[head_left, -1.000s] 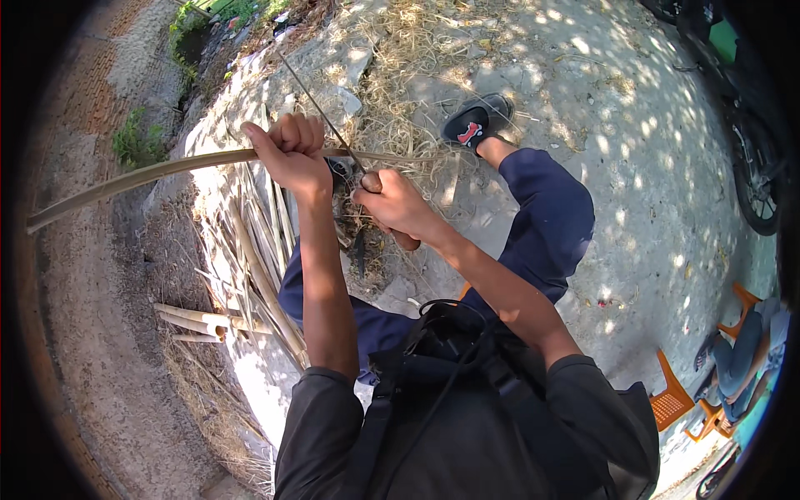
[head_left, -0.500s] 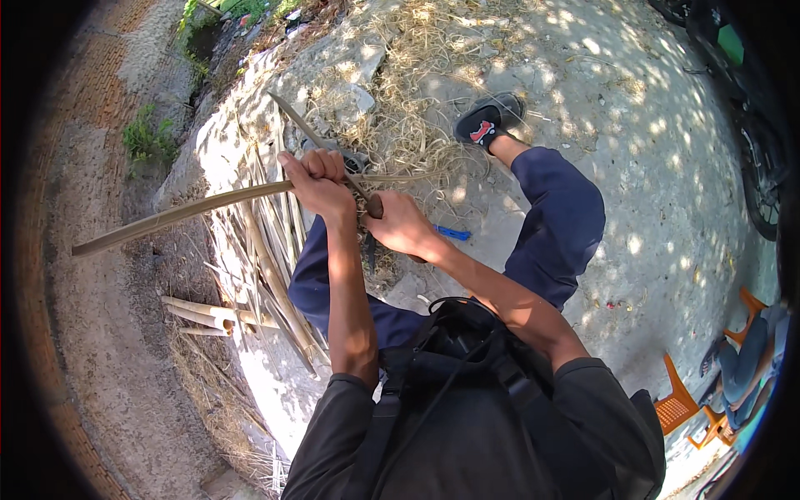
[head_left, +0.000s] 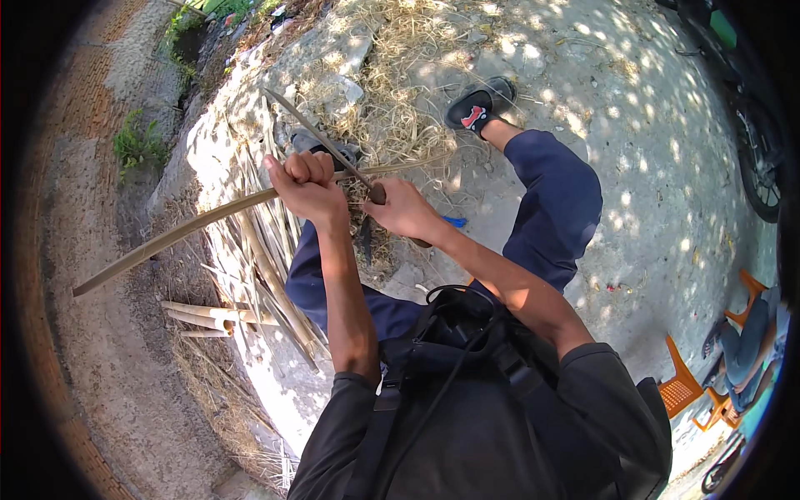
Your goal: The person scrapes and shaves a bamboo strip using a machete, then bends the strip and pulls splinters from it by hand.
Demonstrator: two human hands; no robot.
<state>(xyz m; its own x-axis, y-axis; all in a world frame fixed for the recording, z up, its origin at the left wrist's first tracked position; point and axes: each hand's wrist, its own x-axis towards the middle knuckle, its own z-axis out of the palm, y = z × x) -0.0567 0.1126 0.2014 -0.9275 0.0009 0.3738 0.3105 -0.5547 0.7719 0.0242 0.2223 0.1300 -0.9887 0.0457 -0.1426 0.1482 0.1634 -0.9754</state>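
My left hand (head_left: 310, 190) is closed in a fist around a long, flat bamboo strip (head_left: 175, 235). One end of the strip slants down to the far left, and its thin end runs past my right hand. My right hand (head_left: 404, 208) grips a large knife (head_left: 312, 125) by its brown handle. The long blade points up and left, crossing the strip just right of my left fist. Whether the edge bites into the strip is too small to tell.
Split bamboo strips (head_left: 265, 250) lie in a pile by my left leg, with cut bamboo poles (head_left: 196, 315) beside them. Curly shavings (head_left: 408, 92) cover the ground ahead. A blue object (head_left: 454, 222) lies between my legs. Orange chairs (head_left: 682, 388), a seated person and a motorcycle (head_left: 754, 158) are at the right.
The strip's left end has dropped lower, so it slants more steeply. Both hands have shifted slightly, still holding the strip and the knife.
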